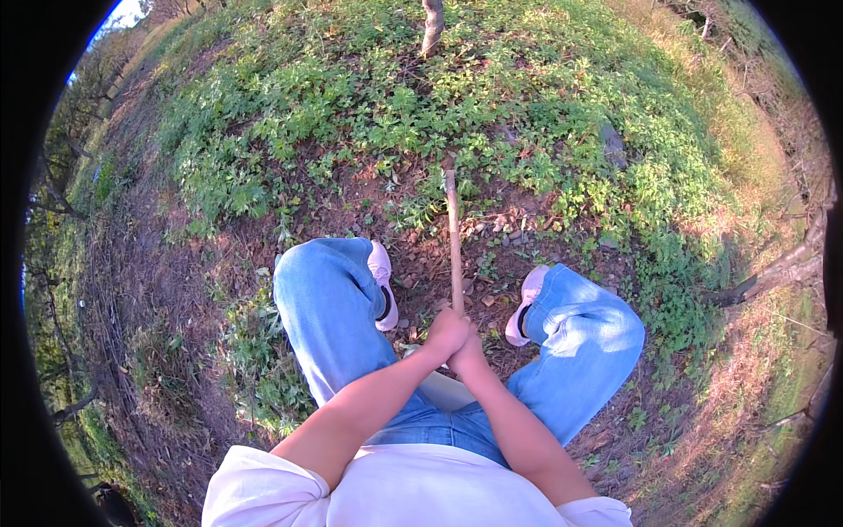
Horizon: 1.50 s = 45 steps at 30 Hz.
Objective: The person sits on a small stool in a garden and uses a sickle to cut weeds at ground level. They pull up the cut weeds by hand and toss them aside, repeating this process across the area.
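Both of my hands are closed around the near end of a long wooden handle (454, 247) in front of my lap. My left hand (449, 332) and my right hand (467, 350) are pressed together on it. From there the handle runs away from me between my shoes to the edge of the leafy green plants (402, 125). At its far end is a small dark part, half hidden among leaves, and I cannot tell what kind of tool head it is. Bare soil (421, 257) with small stones and dry leaves lies under the handle.
A thin tree trunk (433, 29) rises beyond the plants. Among the greenery at the right is a flat grey stone (613, 146). A thick branch or trunk (777, 273) reaches in from the far right. My shoes (382, 283) stand on either side of the handle.
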Each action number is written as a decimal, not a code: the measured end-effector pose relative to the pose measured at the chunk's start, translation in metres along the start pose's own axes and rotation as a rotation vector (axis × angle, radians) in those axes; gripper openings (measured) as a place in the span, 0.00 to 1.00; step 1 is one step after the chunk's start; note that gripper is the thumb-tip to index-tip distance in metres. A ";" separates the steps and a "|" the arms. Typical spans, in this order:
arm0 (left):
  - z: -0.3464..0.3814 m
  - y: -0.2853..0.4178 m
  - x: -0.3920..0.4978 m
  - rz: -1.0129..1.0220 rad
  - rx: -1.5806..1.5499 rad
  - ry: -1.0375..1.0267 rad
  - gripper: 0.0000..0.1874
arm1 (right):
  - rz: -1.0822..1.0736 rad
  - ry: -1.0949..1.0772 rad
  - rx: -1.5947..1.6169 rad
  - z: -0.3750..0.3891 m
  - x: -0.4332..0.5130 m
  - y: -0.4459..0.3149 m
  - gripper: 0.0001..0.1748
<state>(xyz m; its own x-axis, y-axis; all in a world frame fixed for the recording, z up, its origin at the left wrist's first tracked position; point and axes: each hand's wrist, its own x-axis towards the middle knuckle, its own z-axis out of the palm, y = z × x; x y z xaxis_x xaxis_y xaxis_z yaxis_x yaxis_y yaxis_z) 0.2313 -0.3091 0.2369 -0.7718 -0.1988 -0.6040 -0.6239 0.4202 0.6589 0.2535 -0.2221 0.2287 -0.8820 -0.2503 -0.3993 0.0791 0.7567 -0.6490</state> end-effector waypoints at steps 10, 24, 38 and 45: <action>0.007 -0.003 -0.019 0.212 -0.114 0.063 0.22 | 0.054 0.113 0.220 -0.025 -0.034 -0.004 0.25; 0.008 0.045 -0.001 0.594 -0.410 -0.135 0.13 | -0.051 0.530 0.186 -0.040 -0.013 -0.005 0.16; 0.038 0.016 0.036 -0.083 0.157 -0.017 0.21 | -0.065 0.126 0.038 0.015 0.031 0.054 0.19; 0.024 0.026 0.013 -0.017 0.295 0.057 0.16 | 0.264 0.004 0.956 0.026 0.018 0.041 0.11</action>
<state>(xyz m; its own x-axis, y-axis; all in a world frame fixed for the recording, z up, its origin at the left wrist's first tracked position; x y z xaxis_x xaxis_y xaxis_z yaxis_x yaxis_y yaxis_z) 0.2076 -0.2798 0.2353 -0.7724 -0.2544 -0.5820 -0.5808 0.6538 0.4850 0.2527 -0.2113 0.1779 -0.7837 -0.1406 -0.6050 0.6130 -0.0183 -0.7899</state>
